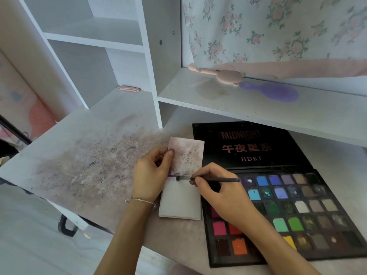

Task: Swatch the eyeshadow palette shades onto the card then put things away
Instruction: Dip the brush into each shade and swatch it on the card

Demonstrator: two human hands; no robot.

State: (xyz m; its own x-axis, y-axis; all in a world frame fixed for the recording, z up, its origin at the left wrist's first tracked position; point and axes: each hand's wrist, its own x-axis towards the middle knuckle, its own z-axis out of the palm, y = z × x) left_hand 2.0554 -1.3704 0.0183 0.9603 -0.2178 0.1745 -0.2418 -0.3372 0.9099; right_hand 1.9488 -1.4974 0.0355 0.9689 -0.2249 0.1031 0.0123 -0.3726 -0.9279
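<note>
Smudged, speckled card (186, 153) lies flat on the powder-dusted desk (83, 155), touching the open matte-black palette (294, 211); left hand (151, 171) pinches its edge, right hand (222, 191) pinches a slim brush (208, 178), tip seemingly touching the card.

Home bedroom: floral curtain (278, 26), hairbrush (278, 92).

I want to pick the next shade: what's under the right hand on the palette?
The right hand, gripping the brush, covers the left pans of the palette. Pink, red and orange pans show around the wrist; the shades beneath it cannot be seen.
</note>
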